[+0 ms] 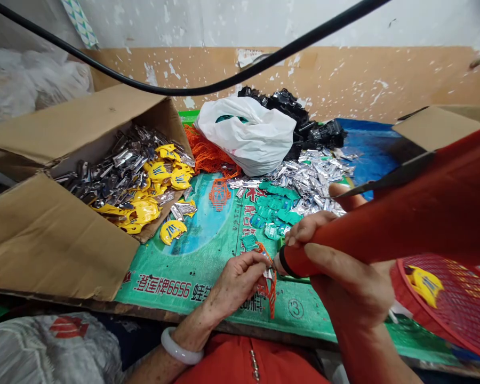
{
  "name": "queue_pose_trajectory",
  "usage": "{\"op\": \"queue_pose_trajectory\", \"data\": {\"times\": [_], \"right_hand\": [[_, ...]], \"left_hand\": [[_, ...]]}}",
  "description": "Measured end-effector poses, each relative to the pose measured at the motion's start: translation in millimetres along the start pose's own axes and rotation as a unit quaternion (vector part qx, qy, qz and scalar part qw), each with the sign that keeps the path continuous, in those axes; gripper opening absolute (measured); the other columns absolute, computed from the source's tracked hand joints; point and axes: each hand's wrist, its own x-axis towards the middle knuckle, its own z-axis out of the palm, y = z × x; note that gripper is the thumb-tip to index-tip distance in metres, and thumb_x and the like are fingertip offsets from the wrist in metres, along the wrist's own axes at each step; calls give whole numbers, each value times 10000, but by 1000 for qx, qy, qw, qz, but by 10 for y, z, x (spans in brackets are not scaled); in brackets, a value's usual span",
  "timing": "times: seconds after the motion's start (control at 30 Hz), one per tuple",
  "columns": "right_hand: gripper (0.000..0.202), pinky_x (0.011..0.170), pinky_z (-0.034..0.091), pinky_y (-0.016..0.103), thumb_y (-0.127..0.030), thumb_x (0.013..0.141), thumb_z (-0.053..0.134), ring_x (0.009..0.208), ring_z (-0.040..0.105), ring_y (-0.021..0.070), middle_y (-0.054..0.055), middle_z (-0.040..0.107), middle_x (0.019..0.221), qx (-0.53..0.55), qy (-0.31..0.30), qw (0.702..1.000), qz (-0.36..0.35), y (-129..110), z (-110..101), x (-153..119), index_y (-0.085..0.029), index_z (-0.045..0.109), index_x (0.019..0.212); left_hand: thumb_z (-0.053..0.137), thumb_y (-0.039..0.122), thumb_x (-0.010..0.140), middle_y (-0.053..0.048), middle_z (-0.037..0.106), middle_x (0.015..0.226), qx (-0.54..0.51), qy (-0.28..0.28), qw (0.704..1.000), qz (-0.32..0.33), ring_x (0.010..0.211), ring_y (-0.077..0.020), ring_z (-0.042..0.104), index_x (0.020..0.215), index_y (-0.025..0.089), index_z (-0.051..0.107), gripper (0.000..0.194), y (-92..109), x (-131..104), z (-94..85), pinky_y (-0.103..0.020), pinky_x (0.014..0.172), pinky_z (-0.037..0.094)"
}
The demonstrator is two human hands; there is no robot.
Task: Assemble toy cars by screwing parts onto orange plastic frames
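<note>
My left hand pinches a thin orange plastic part with a small shiny metal piece on it, near the table's front edge. My right hand is wrapped round the barrel of a red power screwdriver. Its nose points left and meets the orange part by my left fingertips; the exact contact is hidden. A green block shows partly behind the tool's nose. Just beyond my hands lie several small green plastic parts, beside a heap of silvery metal pieces.
At left, an open cardboard box spills metal pieces and yellow plastic parts. A white plastic bag sits among orange parts and black parts. A red basket stands at right. A black cable hangs across the top.
</note>
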Motion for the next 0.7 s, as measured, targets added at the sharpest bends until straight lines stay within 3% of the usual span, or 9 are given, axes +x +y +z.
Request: {"op": "queue_pose_trajectory", "data": {"times": [0.1,0.27,0.4,0.53,0.7], "right_hand": [[154,583,525,321,-179,638,760,608,608,149,-35,627,676,15,-4,1000,2,23,-2,-1,-223,643,727],[383,594,535,325,-153,635,745,619,614,151,-56,632,693,26,-1,1000,1,30,-5,-15,-272,606,972],[388,594,534,329,-152,640,738,616,608,152,-51,627,694,31,-2,999,5,37,-11,-29,-270,610,987],[579,598,531,326,-137,639,741,626,596,155,-48,631,700,47,0,999,6,57,-12,-36,-315,555,1157],[614,587,525,323,-166,642,761,637,584,159,-38,631,712,56,-8,998,13,87,-26,-37,-320,537,1193]], "left_hand": [[526,385,799,73,490,552,-4,5,1000,-3,387,-51,358,915,141,631,289,-11,-1,-1,-179,376,276],[529,358,792,74,490,537,-10,6,1000,-3,390,-54,368,911,138,632,270,-6,-13,3,-178,380,289],[528,357,789,72,497,533,-14,13,1000,-5,385,-55,366,914,138,624,270,-13,-18,1,-180,377,278],[535,359,782,80,479,512,-19,14,1000,-7,380,-57,354,899,143,616,259,-14,-15,2,-181,376,272],[527,355,779,81,473,509,-19,16,1000,-12,385,-59,355,901,144,604,255,-6,-16,5,-180,381,282]]}}
